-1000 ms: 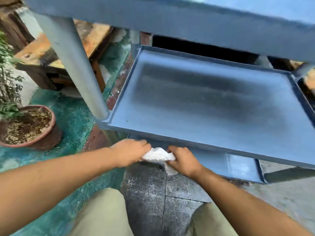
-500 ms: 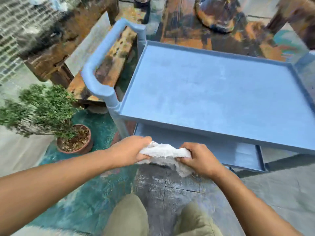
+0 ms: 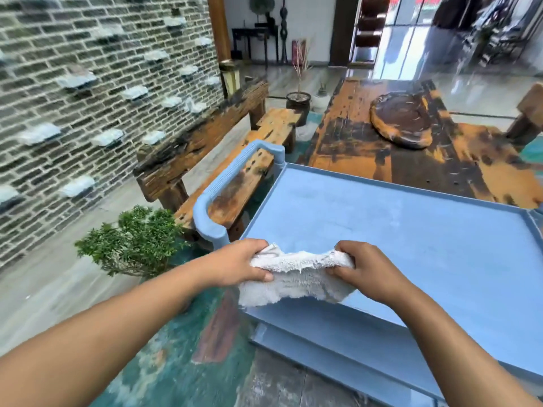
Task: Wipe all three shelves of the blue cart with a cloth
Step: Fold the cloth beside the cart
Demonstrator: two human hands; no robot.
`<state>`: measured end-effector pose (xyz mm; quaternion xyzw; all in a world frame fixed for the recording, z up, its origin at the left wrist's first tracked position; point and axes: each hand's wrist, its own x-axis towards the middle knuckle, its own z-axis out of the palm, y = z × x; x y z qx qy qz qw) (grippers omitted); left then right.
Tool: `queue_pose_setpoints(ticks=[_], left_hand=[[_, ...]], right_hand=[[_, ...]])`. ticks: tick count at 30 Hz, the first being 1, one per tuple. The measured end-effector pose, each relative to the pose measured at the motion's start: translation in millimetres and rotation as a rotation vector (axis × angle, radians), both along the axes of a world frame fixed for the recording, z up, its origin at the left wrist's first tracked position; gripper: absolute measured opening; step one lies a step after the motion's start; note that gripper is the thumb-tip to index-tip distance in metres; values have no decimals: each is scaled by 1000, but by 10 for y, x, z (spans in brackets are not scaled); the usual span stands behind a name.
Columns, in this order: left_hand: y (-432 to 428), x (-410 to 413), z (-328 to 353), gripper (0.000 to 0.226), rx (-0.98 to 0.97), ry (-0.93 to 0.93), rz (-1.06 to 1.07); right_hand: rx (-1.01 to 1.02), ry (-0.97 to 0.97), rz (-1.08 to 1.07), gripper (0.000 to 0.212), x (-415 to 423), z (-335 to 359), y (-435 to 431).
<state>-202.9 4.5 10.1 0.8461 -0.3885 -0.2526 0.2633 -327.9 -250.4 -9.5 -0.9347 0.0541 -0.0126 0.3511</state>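
A grey brick wall (image 3: pixel 88 92) flanks a wooden bench (image 3: pixel 223 160) and weathered table (image 3: pixel 411 160).

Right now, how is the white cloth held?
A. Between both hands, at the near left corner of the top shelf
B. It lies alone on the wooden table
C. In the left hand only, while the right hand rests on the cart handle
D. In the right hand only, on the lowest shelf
A: the left hand and the right hand each grip one end of the white cloth, stretched at the near left corner of the cart's top shelf.
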Motion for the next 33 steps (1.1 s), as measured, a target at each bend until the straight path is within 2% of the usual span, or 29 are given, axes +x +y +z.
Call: queue_pose_setpoints(ticks=[5, 9, 11, 15, 20, 25, 30, 33], left_hand=[[200, 190, 156, 23, -137, 108, 203], [488, 456, 232, 46, -172, 131, 308], [633, 658, 256, 48, -207, 139, 367], [880, 1116, 196, 31, -264, 189, 419], [1096, 1581, -2, 25, -234, 185, 401], [1209, 1834, -212, 28, -235, 272, 489], [1192, 2039, -297, 22, -209, 283, 557], [1226, 2158, -317, 24, -205, 369, 621]], right_hand=[[129, -68, 73, 16, 498, 164, 13], [178, -82, 146, 10, 1043, 257, 183], [212, -85, 165, 13, 1368, 283, 292], [270, -71, 167, 21, 1955, 285, 492], [255, 51, 264, 7, 2586, 236, 649], [288, 158, 291, 17, 3109, 109, 741], [172, 195, 306, 14, 3666, -33, 845], [111, 160, 287, 16, 3877, -74, 955]])
